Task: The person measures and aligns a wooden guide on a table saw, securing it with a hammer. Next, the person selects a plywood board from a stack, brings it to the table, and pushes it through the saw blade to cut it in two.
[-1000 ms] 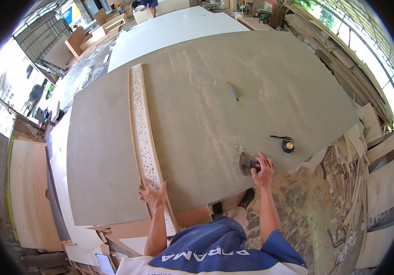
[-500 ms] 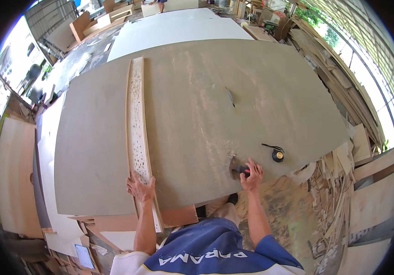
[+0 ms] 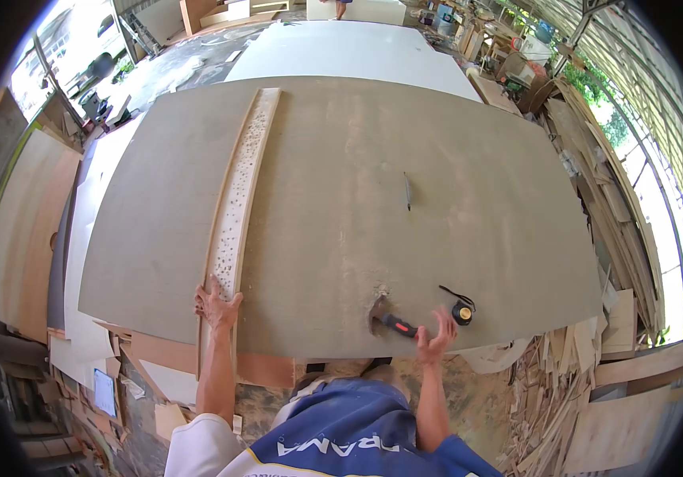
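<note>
The panel [image 3: 301, 238] is dusty and scuffed in pale streaks. On its left part lies the strip [image 3: 235, 207], held across its width by the left hand [image 3: 218, 308]. At the panel's near edge, the right hand [image 3: 435, 338] is loosely open by the hammer [image 3: 398, 324]; contact is hard to tell. The tape [image 3: 462, 312] lies on the panel too. Beyond it stretches a white sheet [image 3: 357, 52]; right of it, stacked boards [image 3: 607, 195].

Distant person [image 3: 341, 10], partly above frame
</note>
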`<state>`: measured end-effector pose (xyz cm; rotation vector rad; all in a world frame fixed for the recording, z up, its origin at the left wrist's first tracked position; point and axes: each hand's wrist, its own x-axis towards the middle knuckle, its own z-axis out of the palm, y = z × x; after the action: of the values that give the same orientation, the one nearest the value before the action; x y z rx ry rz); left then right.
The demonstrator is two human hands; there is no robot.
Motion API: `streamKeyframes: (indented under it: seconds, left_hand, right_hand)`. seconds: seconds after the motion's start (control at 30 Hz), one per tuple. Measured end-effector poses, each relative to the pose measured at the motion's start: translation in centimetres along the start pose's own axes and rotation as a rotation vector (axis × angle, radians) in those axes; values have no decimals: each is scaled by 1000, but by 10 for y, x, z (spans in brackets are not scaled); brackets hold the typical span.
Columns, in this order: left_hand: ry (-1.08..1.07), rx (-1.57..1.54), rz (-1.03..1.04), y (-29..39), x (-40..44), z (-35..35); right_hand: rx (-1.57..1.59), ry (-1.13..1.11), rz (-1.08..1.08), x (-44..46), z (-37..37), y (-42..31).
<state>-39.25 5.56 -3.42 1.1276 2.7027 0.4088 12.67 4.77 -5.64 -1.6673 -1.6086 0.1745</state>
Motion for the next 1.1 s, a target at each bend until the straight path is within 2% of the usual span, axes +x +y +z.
streamKeyframes:
  seconds: [0.07, 0.13, 0.17, 0.2, 0.23, 0.3, 0.33, 0.4, 0.47, 0.53, 0.6, 0.7, 0.73, 0.77, 0.8, 0.83, 0.87, 0.9, 0.97, 1.0, 1.07, 1.1]
  left_hand:
    - [-12, 22, -12, 3, 0, -3]
    - [-13, 95, -68, 6, -2, -5]
    - [9, 127, -74, 8, -4, -5]
    - [14, 128, -69, 9, -10, 0]
    - [146, 123, -50, 8, -14, 5]
    - [424, 79, -6, 15, -25, 23]
    - [427, 81, -11, 29, -34, 29]
    - [450, -46, -58, 55, -57, 43]
    - [466, -102, 76, 83, -87, 64]
    - [507, -298, 332, 104, -112, 91]
    - [281, -536, 299, 156, -147, 82]
    - [-131, -759, 404, 210, -180, 63]
    - [-259, -848, 411, 229, -189, 54]
    - [-267, -838, 423, 240, -192, 56]
    - [-457, -962, 360, 249, -195, 59]
    - [-653, -1076, 286, 257, -198, 61]
    - [-666, -1061, 294, 263, -200, 62]
    - [-732, -1067, 310, 270, -202, 62]
    - [-802, -1067, 337, 274, -198, 63]
    - [-842, -1081, 339, 274, -197, 65]
    - [-890, -1093, 352, 271, -193, 69]
    - [-931, -1099, 351, 268, -191, 66]
  right_hand:
    - [-76, 65, -2, 13, -17, 15]
    - [-318, 85, 29, 32, -37, 25]
    - [-313, 91, 32, 38, -42, 38]
    - [-285, -36, 53, 43, -47, 56]
    - [-255, -163, 71, 48, -52, 65]
    - [-236, -236, 25, 54, -54, 75]
    - [-222, -316, -23, 55, -55, 80]
    - [-219, -284, -111, 55, -53, 82]
    - [-240, -268, -80, 55, -50, 84]
    - [-230, -226, -113, 55, -47, 81]
    - [-217, -166, -131, 59, -39, 75]
    - [-101, -143, -44, 60, -29, 62]
    - [97, -212, 63, 62, -23, 53]
    - [295, -275, 172, 64, -17, 43]
    - [299, -261, 185, 66, -11, 31]
    - [669, -340, 359, 66, -5, 17]
    - [1043, -410, 530, 65, -2, 6]
    - [1049, -396, 540, 64, 1, 1]
    - [1037, -538, 348, 66, 8, -9]
    - [1039, -525, 350, 66, 10, -14]
    - [837, -531, 98, 66, 12, -21]
    - [824, -540, 98, 67, 11, -25]
